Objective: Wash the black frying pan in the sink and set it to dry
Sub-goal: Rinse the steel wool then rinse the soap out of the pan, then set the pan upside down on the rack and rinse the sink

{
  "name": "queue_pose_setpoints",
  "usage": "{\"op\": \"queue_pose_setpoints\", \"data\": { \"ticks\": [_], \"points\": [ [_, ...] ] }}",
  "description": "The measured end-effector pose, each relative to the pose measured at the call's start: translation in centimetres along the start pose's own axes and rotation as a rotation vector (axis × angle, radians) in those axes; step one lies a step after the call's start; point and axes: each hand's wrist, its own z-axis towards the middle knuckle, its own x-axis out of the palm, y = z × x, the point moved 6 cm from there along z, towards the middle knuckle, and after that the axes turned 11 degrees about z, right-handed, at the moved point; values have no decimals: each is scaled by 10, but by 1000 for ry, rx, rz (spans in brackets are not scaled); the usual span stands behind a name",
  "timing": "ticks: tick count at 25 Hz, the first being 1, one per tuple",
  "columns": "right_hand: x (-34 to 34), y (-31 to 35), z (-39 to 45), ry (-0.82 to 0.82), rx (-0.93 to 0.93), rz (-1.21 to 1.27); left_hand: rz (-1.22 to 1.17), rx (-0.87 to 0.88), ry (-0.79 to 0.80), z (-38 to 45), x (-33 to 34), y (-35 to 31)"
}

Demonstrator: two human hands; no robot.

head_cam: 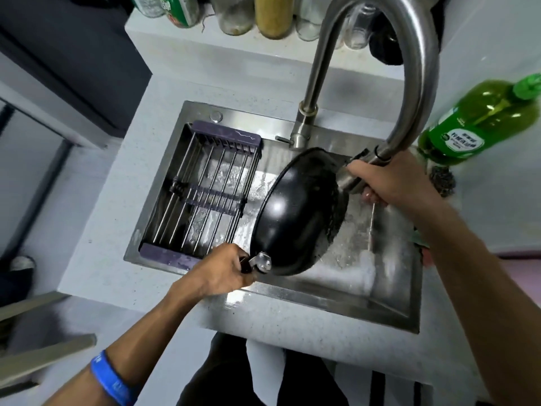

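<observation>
1. Black frying pan (295,218) is showing a glossy, smooth underside.
2. Sink (336,300) and faucet (409,68) are looking like brushed metal.
3. Bottle (480,121), right of frame, is gleaming as translucent green plastic.

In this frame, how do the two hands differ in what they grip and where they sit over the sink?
The left hand grips the handle of the black frying pan at the sink's near edge; the right hand grips the faucet spray head further back, over the basin. The left hand sits beside the drying rack; the right hand is at the pan's far rim. Both have fingers curled round what they hold.
</observation>
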Motion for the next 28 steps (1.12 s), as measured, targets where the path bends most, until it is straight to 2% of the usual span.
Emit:
{"op": "queue_pose_setpoints", "data": {
  "ticks": [3,9,13,16,19,25,28],
  "points": [
    [9,-1,4,-7,8,67,-331,-54,53,-25,-7,29],
    [17,3,4,15,-17,128,-494,-59,-143,-78,-39,60],
    [37,10,-2,72,-55,223,-653,-116,-273,-66,-51,79],
    [62,16,-5,122,-91,250,-733,-132,-311,-46,-56,89],
    [76,18,-7,107,-95,271,-752,-224,-356,-32,-52,107],
    [88,24,-9,99,-136,261,-606,-425,-567,-25,-42,138],
    [94,29,-12,116,-164,300,-543,-455,-583,-24,-39,136]
  ]
}}
